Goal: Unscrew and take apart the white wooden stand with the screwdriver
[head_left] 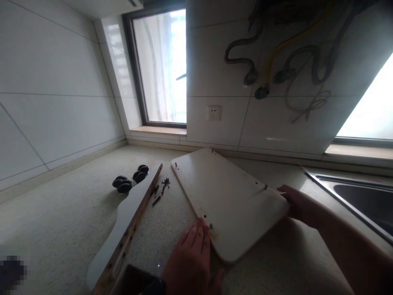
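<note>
A white board (233, 192) with rounded corners lies at a slant on the counter, small dowels and holes along two edges. My left hand (193, 250) presses on its near left edge, the fingers straight and together, the thumb lower down by the near corner. At the right corner my right hand (288, 200) grips the board, its fingers partly hidden underneath. Left of the board is a wavy-edged white panel (132, 205) with a brown, holed side. Between them lie dark screws (166, 182) and several brown dowels (156, 200).
Black caster wheels (124, 185) sit behind the wavy panel on the speckled counter (76, 217). A steel sink (362, 196) is set in at the right. The tiled back wall has a socket (213, 113), hoses (241, 59) and a window (162, 69).
</note>
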Available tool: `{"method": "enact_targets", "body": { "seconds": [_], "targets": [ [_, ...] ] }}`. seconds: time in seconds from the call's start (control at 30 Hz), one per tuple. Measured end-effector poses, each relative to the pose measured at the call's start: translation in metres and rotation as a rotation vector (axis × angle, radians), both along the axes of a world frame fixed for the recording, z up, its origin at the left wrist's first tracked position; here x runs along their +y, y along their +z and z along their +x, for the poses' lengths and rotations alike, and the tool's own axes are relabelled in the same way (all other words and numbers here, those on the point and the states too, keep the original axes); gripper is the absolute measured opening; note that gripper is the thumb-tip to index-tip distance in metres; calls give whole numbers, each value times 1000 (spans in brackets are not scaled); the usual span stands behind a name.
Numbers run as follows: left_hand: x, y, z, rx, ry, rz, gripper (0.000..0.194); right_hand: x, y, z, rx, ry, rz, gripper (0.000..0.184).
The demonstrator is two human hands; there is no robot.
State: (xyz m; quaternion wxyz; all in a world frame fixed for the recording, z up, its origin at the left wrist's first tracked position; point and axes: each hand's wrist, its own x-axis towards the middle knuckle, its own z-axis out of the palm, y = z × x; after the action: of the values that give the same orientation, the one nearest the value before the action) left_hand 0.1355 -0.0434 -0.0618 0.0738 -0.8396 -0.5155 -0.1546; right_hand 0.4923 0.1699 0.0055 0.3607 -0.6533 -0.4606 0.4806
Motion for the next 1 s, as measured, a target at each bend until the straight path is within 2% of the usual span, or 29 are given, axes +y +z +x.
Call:
{"method": "enact_targets", "body": {
  "seconds": [0.07, 0.2, 0.3, 0.4, 0.53, 0.67, 0.73, 0.8, 0.87, 0.9, 0.97, 1.0],
  "targets": [
    [0, 0, 0, -9, 4, -27, 86, -7, 7, -5, 195, -25, 9, 17],
    [0, 3, -1, -70, 2, -141, 91, -20, 25, -25, 485, -80, 170, 11],
    [0, 8, -3, -134, 23, -241, 96, -29, 31, -55, 627, -121, 285, 22],
    [3, 12, -5, -186, 47, -315, 98, -31, 29, -85, 700, -166, 341, 29],
    [5, 22, -5, -223, 45, -385, 96, -12, 34, -112, 789, -280, 404, 21],
    [5, 26, -5, -222, 22, -423, 96, 32, 55, -134, 801, -354, 500, 13],
    [6, 20, -7, -195, 4, -395, 96, 58, 66, -149, 788, -357, 524, 10],
    [11, 7, -9, -146, -15, -336, 96, 83, 75, -167, 768, -338, 538, 9],
    [18, -15, -11, -74, -33, -237, 91, 107, 80, -185, 738, -302, 566, 7],
    [23, -27, -12, -33, -34, -169, 82, 118, 82, -194, 717, -281, 586, 8],
    [31, -49, -11, 56, -88, -12, 66, 141, 82, -211, 657, -240, 625, 13],
    [34, -57, -10, 68, -73, 63, 63, 152, 82, -219, 620, -225, 645, 18]
  ]
}}
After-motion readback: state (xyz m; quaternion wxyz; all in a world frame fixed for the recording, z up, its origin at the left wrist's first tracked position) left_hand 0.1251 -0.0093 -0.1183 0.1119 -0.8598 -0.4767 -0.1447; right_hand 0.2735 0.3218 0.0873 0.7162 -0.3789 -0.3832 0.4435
